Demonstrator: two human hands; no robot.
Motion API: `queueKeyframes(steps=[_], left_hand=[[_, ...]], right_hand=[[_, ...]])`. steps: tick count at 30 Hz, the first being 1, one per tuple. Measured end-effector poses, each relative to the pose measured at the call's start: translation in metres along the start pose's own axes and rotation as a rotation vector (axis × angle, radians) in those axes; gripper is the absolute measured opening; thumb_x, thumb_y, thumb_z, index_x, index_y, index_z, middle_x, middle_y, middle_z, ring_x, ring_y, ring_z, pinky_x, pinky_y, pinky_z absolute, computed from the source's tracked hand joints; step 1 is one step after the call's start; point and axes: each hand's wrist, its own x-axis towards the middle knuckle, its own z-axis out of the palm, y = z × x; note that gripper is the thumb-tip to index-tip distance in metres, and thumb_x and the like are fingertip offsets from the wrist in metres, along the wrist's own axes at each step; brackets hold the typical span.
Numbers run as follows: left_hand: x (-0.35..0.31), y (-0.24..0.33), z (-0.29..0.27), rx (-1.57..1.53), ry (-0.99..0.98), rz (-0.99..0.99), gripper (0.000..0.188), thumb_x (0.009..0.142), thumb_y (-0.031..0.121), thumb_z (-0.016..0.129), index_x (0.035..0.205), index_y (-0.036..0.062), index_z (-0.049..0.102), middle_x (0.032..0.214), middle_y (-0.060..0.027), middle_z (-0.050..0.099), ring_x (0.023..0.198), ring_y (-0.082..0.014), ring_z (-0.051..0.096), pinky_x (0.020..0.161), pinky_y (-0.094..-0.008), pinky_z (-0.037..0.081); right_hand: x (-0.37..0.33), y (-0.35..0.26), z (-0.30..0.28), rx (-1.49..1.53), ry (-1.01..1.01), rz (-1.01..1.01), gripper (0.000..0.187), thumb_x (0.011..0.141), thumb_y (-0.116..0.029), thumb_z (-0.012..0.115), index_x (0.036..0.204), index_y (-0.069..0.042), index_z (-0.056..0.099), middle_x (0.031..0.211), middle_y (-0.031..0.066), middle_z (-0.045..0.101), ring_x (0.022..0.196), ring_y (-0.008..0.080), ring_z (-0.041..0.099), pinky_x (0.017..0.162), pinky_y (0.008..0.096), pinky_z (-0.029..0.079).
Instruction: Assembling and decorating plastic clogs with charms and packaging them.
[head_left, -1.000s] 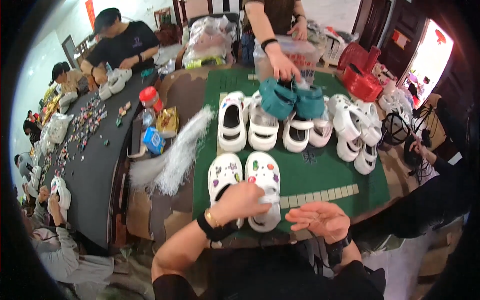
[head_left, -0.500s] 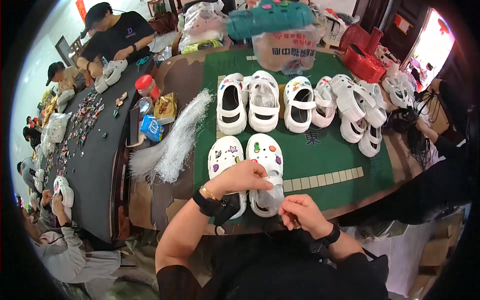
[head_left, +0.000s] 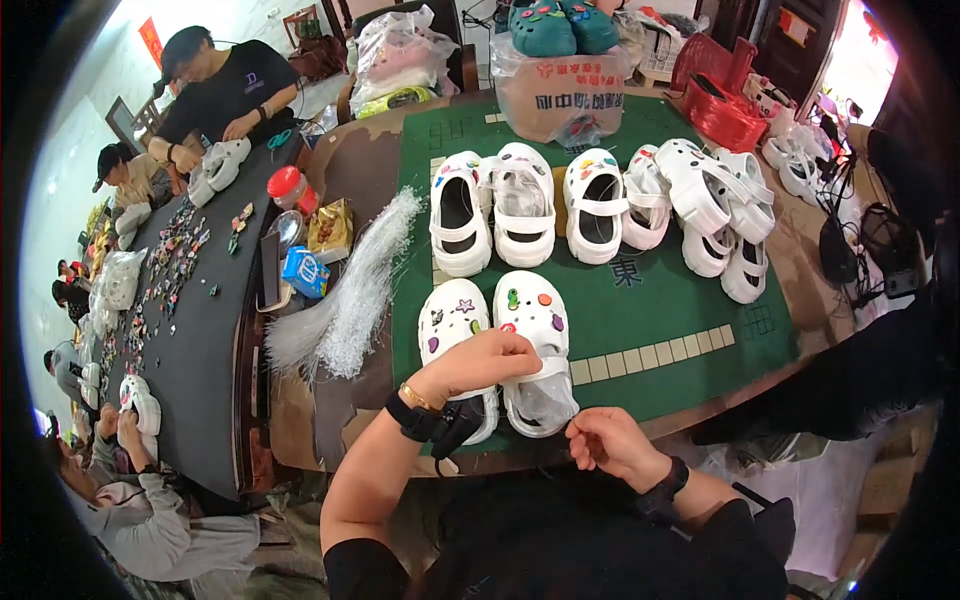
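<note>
Two white clogs with colourful charms stand side by side at the mat's near edge, toes pointing away. Over the strap of the right clog lies my left hand, its fingers bent and pinched, their tips partly hidden. Clear plastic film fills that clog's heel opening. My right hand is closed just right of the heel, thumb against fingertips; whatever it holds is too fine to make out. The left clog is partly covered by my left hand and wrist.
Several white clogs stand farther back on the green mat. Left of it lies a bundle of clear plastic strands, near a red-lidded jar. Teal clogs rest on a bagged box. Other people work at the dark table.
The teal clogs, blurred in motion before, now rest on the bagged box. My left hand has shifted slightly up the strap. A person's hand at the far right has gone from the dark bag.
</note>
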Motion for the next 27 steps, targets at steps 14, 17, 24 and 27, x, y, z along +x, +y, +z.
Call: queueKeyframes(steps=[14,17,24,27], left_hand=[[0.003,-0.005,0.004,-0.039,0.109,0.002,0.022,0.089,0.020,0.066,0.085,-0.0012,0.069,0.070,0.0023,0.060,0.066,-0.0057,0.050,0.059,-0.0241,0.041],[0.004,-0.004,0.003,-0.031,0.097,-0.021,0.021,0.090,0.020,0.065,0.086,-0.0010,0.069,0.071,0.0029,0.059,0.066,-0.0054,0.049,0.059,-0.0240,0.040],[0.003,-0.012,0.002,-0.068,0.084,-0.017,0.020,0.091,0.019,0.065,0.090,-0.0010,0.069,0.078,0.0020,0.062,0.072,-0.0055,0.052,0.065,-0.0229,0.043],[0.004,-0.011,0.002,-0.069,0.061,-0.041,0.020,0.092,0.018,0.065,0.094,-0.0011,0.069,0.083,0.0013,0.065,0.078,-0.0059,0.055,0.071,-0.0225,0.045]], right_hand=[[-0.020,-0.030,-0.001,-0.028,0.067,-0.178,0.021,0.093,-0.016,0.053,0.080,-0.002,0.063,0.060,0.0047,0.059,0.042,0.0109,0.049,0.039,0.0234,0.036],[-0.015,-0.025,-0.005,-0.016,0.112,-0.164,0.021,0.093,-0.017,0.054,0.080,-0.002,0.063,0.059,0.0040,0.058,0.042,0.0106,0.049,0.039,0.0234,0.035],[-0.012,-0.020,-0.012,0.070,0.108,-0.352,0.020,0.095,-0.012,0.052,0.082,-0.001,0.063,0.062,0.0020,0.054,0.050,0.0088,0.047,0.046,0.0226,0.035],[-0.012,-0.012,-0.017,-0.027,0.099,-0.461,0.019,0.095,-0.009,0.051,0.085,0.001,0.064,0.066,0.0015,0.054,0.056,0.0079,0.048,0.051,0.0209,0.035]])
